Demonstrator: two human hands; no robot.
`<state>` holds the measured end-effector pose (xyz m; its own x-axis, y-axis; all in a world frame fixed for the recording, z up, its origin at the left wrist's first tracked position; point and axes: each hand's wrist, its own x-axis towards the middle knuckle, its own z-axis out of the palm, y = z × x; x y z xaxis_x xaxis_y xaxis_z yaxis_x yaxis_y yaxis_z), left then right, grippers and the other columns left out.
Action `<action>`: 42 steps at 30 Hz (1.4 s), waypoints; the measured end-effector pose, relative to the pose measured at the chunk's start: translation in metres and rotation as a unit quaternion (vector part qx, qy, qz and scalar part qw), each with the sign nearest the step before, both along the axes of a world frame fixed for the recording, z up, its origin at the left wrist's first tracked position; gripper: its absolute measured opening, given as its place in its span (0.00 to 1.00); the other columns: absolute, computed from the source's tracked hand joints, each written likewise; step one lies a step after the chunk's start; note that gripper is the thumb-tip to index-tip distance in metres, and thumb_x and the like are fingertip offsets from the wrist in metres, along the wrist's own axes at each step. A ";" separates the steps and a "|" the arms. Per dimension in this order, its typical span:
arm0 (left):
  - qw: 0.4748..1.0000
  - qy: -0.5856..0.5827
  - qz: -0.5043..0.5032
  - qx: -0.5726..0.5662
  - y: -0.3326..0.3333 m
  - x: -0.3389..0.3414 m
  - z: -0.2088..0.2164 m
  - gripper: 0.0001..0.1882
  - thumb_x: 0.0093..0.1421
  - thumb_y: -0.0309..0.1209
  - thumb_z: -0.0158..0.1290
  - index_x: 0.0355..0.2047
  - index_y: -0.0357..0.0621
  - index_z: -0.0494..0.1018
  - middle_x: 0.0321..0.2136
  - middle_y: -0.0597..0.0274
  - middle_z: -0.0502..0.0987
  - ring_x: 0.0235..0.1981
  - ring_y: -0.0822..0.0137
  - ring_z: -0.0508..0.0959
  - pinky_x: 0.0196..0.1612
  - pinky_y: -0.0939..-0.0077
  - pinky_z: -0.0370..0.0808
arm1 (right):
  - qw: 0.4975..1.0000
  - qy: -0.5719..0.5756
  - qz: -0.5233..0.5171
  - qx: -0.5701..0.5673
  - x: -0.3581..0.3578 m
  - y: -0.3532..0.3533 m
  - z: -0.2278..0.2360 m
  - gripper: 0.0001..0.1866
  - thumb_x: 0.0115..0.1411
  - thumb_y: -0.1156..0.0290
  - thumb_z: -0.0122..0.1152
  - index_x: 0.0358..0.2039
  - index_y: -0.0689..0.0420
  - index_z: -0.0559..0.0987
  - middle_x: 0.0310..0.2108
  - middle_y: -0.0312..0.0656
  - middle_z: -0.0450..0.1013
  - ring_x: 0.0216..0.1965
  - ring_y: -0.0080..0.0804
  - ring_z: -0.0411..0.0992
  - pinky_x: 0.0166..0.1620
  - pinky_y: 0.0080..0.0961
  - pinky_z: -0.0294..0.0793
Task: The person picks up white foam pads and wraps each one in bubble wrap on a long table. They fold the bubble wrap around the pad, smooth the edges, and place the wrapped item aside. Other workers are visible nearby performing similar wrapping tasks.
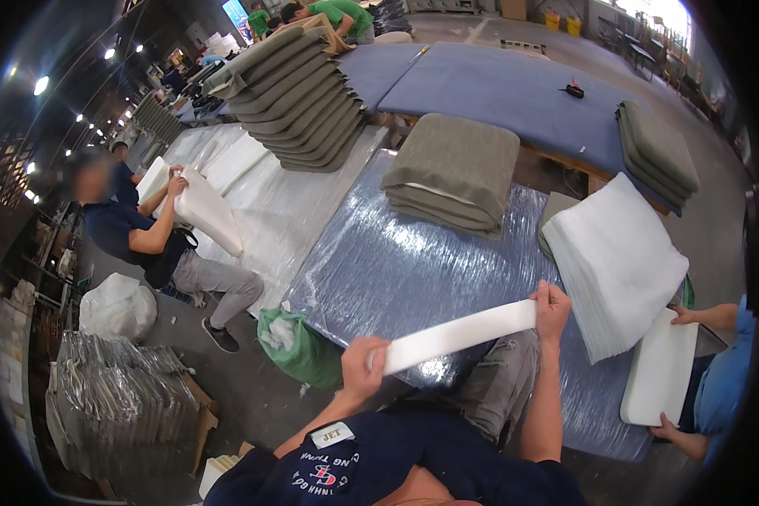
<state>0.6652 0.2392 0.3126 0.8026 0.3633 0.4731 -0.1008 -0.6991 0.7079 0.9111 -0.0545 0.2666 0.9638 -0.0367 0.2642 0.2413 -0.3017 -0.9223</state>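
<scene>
Grey covers [455,156] and white sheets [611,253] around, I see the white strip [462,337] slanting lengthwise up rightward, left hand [363,369] and right hand [552,312] clamping its ends

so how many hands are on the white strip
2: the left hand grips the left end of the white strip, the right hand its right end.
</scene>
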 end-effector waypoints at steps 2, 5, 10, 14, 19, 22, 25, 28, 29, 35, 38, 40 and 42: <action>0.999 0.017 0.026 0.041 0.011 0.022 0.005 0.09 0.61 0.32 0.52 0.33 0.38 0.77 0.30 0.52 0.78 0.35 0.53 0.77 0.40 0.63 0.72 | 1.000 -0.021 -0.021 0.002 -0.003 -0.003 0.001 0.19 0.64 0.67 0.57 0.18 0.64 0.74 0.16 0.41 0.70 0.18 0.26 0.66 0.25 0.30 0.63; 0.983 0.112 0.031 0.140 0.010 0.043 0.014 0.10 0.60 0.36 0.54 0.33 0.43 0.79 0.31 0.56 0.79 0.35 0.52 0.77 0.40 0.59 0.71 | 0.995 -0.082 -0.048 -0.016 -0.018 0.001 -0.005 0.17 0.64 0.69 0.57 0.20 0.64 0.73 0.17 0.42 0.68 0.19 0.28 0.65 0.26 0.31 0.63; 0.987 0.098 0.055 0.113 0.017 0.020 -0.008 0.10 0.61 0.37 0.53 0.34 0.45 0.78 0.31 0.57 0.79 0.34 0.52 0.76 0.42 0.60 0.69 | 0.997 0.004 -0.029 0.066 -0.030 0.015 0.000 0.19 0.65 0.65 0.56 0.20 0.63 0.75 0.17 0.38 0.70 0.22 0.22 0.66 0.27 0.25 0.65; 0.990 0.091 0.050 0.093 0.007 -0.008 -0.024 0.10 0.62 0.37 0.53 0.36 0.44 0.77 0.34 0.57 0.79 0.37 0.52 0.76 0.44 0.61 0.69 | 0.942 0.058 -0.009 0.330 -0.040 -0.014 0.001 0.20 0.68 0.64 0.54 0.20 0.60 0.76 0.18 0.33 0.68 0.21 0.17 0.61 0.32 0.21 0.67; 0.991 0.095 0.026 0.092 -0.006 -0.035 -0.035 0.10 0.61 0.34 0.52 0.38 0.43 0.77 0.37 0.57 0.79 0.40 0.53 0.75 0.47 0.62 0.68 | 0.953 0.118 -0.145 0.239 -0.068 -0.040 -0.002 0.17 0.67 0.64 0.56 0.21 0.59 0.74 0.20 0.33 0.67 0.23 0.18 0.63 0.40 0.21 0.72; 0.992 0.098 0.010 0.085 -0.015 -0.049 -0.037 0.10 0.60 0.33 0.53 0.38 0.43 0.77 0.38 0.57 0.79 0.40 0.53 0.75 0.47 0.62 0.68 | 0.973 0.104 -0.173 0.112 -0.088 -0.039 -0.017 0.18 0.65 0.60 0.59 0.23 0.59 0.74 0.21 0.33 0.67 0.24 0.17 0.62 0.32 0.22 0.67; 0.992 0.094 -0.002 0.084 -0.021 -0.060 -0.042 0.10 0.60 0.33 0.53 0.38 0.42 0.77 0.38 0.56 0.79 0.40 0.53 0.75 0.47 0.62 0.68 | 0.969 0.194 -0.140 -0.069 -0.109 -0.058 -0.009 0.23 0.62 0.54 0.62 0.19 0.60 0.73 0.16 0.32 0.65 0.21 0.18 0.59 0.25 0.25 0.60; 0.992 0.091 -0.018 0.091 -0.023 -0.065 -0.048 0.10 0.60 0.33 0.53 0.39 0.41 0.77 0.38 0.55 0.79 0.40 0.53 0.75 0.47 0.62 0.68 | 0.956 0.277 -0.097 0.000 -0.118 -0.071 -0.009 0.29 0.61 0.51 0.63 0.13 0.61 0.70 0.11 0.32 0.61 0.17 0.20 0.56 0.21 0.30 0.56; 0.991 0.091 -0.019 0.095 -0.023 -0.067 -0.050 0.11 0.60 0.33 0.53 0.39 0.41 0.77 0.38 0.55 0.79 0.40 0.53 0.75 0.47 0.63 0.68 | 0.957 0.278 -0.082 -0.018 -0.117 -0.065 0.000 0.30 0.60 0.51 0.63 0.12 0.61 0.69 0.10 0.32 0.59 0.16 0.21 0.55 0.21 0.30 0.56; 0.994 0.084 -0.009 0.073 -0.028 -0.058 -0.045 0.12 0.62 0.35 0.53 0.39 0.40 0.77 0.37 0.54 0.79 0.39 0.53 0.75 0.46 0.63 0.68 | 0.946 0.303 -0.029 -0.111 -0.107 -0.051 0.027 0.30 0.59 0.54 0.64 0.11 0.62 0.67 0.09 0.33 0.58 0.15 0.20 0.54 0.21 0.30 0.56; 0.995 0.078 -0.007 0.067 -0.028 -0.059 -0.048 0.12 0.62 0.35 0.53 0.39 0.40 0.77 0.36 0.54 0.79 0.39 0.53 0.75 0.45 0.63 0.68 | 0.946 0.313 -0.011 -0.088 -0.105 -0.055 0.022 0.28 0.59 0.56 0.63 0.12 0.62 0.67 0.10 0.33 0.59 0.16 0.20 0.56 0.21 0.29 0.56; 0.995 0.073 -0.011 0.072 -0.026 -0.059 -0.051 0.12 0.62 0.35 0.53 0.38 0.40 0.77 0.36 0.54 0.79 0.38 0.53 0.75 0.45 0.63 0.68 | 0.947 0.314 0.001 -0.068 -0.105 -0.058 0.015 0.26 0.59 0.57 0.62 0.13 0.62 0.68 0.11 0.32 0.60 0.17 0.19 0.56 0.22 0.29 0.56; 0.995 0.071 -0.013 0.071 -0.025 -0.060 -0.054 0.12 0.61 0.35 0.53 0.38 0.40 0.77 0.36 0.54 0.79 0.38 0.53 0.75 0.45 0.63 0.68 | 0.945 0.322 0.016 -0.054 -0.106 -0.060 0.013 0.24 0.60 0.59 0.61 0.14 0.61 0.68 0.12 0.32 0.61 0.17 0.19 0.57 0.22 0.27 0.56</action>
